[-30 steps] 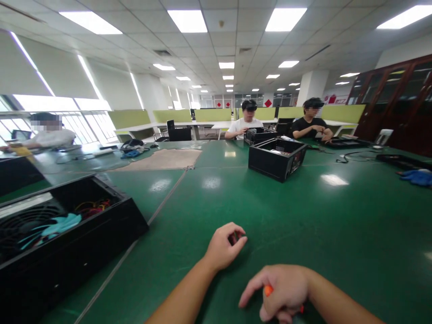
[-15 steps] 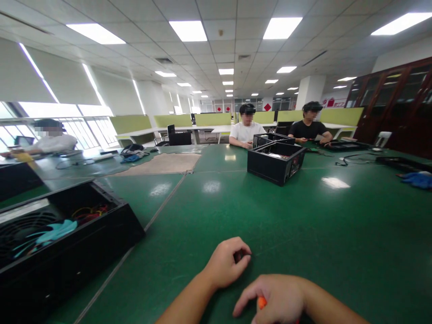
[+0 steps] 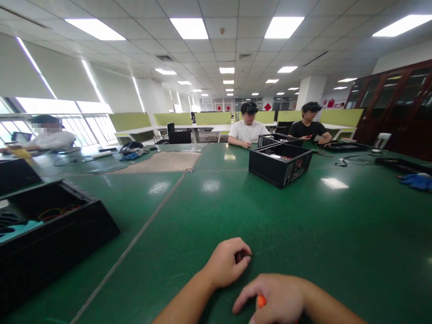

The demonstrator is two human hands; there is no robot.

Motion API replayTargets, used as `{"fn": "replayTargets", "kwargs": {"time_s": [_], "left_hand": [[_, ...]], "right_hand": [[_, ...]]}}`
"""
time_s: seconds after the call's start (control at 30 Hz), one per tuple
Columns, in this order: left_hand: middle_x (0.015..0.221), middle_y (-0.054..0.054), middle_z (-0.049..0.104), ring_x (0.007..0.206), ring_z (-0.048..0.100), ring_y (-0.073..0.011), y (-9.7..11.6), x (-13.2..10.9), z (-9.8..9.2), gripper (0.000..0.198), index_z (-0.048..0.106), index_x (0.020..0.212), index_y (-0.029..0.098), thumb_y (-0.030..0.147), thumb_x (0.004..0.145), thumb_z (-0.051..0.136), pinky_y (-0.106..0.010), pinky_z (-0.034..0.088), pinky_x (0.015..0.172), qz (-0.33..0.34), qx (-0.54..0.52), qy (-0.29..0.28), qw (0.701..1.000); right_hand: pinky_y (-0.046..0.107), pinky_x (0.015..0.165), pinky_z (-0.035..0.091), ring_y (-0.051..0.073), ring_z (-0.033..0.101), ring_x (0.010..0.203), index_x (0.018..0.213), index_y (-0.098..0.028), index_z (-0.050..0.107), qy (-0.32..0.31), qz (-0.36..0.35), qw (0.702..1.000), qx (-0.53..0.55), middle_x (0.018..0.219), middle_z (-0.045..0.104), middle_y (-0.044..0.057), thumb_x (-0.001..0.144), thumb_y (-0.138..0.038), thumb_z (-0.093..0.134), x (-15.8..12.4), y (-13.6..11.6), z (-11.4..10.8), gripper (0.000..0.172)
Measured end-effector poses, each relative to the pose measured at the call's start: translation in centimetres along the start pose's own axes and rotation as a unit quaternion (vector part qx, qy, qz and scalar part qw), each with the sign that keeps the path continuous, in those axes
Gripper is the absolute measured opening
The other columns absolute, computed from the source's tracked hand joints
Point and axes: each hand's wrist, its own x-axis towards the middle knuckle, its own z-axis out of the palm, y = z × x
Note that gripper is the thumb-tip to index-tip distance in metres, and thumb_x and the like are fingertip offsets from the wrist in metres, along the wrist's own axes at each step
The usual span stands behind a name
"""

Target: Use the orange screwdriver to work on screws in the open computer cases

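My left hand (image 3: 227,263) rests on the green tabletop (image 3: 189,211), fingers curled in towards the thumb. Whatever lies inside that curl, if anything, is too dark to make out. Closer to me and to the right, my right hand (image 3: 278,297) is closed around an orange object (image 3: 261,301). Only a small orange bit shows between thumb and index finger; the rest is hidden by the hand. The two hands are apart.
At the left lies an open black computer case (image 3: 60,238) with wires and a turquoise fan (image 3: 20,229). More open cases (image 3: 280,164) stand ahead, near two seated people. A blue glove (image 3: 416,181) lies far right; a beige sheet (image 3: 162,162) covers part of the table.
The computer case at the left has slid further left. The cases ahead have shifted slightly right. Both my hands have stayed nearly still.
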Motion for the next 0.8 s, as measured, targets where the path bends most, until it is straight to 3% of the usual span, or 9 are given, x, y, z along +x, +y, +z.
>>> {"fn": "replayTargets", "kwargs": {"time_s": [0.8], "left_hand": [[0.080, 0.000, 0.067, 0.070, 0.060, -0.0138, 0.09, 0.16, 0.07, 0.017, 0.073, 0.092, 0.021, 0.015, 0.078, 0.065, -0.025, 0.045, 0.068, -0.012, 0.027, -0.037, 0.999]], "right_hand": [[0.013, 0.041, 0.033, 0.005, 0.038, 0.039, 0.131, -0.026, 0.069, 0.017, 0.010, 1.000, 0.006, 0.050, 0.048, -0.011, 0.077, -0.037, 0.085, 0.10, 0.14, 0.23, 0.057]]}}
